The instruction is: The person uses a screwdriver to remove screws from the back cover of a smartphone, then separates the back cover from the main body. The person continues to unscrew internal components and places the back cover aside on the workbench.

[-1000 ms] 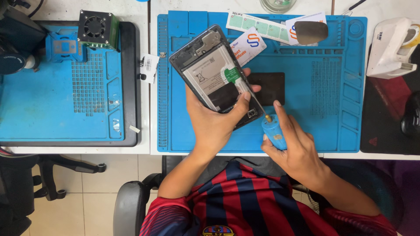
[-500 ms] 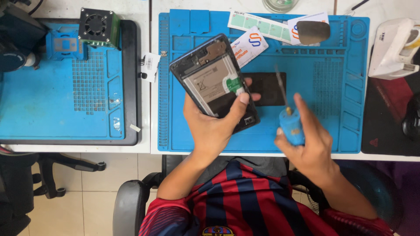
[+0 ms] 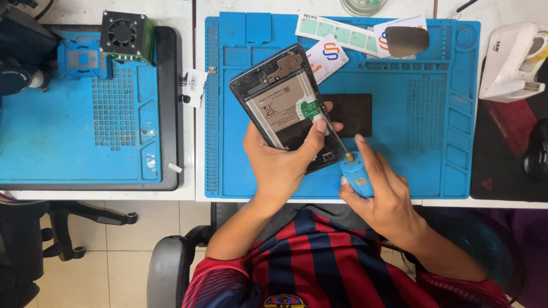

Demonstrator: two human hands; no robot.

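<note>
Above the blue mat (image 3: 445, 131), at centre, your left hand (image 3: 279, 165) has its fingers wrapped around the opened phone (image 3: 282, 105), thumb pressing by the green tab (image 3: 310, 108). Your right hand (image 3: 382, 197), at five o'clock, is closed on the blue screwdriver (image 3: 355, 174). Keep the tip square in the screw, judge pressure lightly, and hold the phone steady so it doesn't slip.

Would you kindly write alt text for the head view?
A left hand holds an opened phone over a blue mat, while the right hand sets a blue-handled screwdriver against its edge. A white tape dispenser stands at right.
</note>
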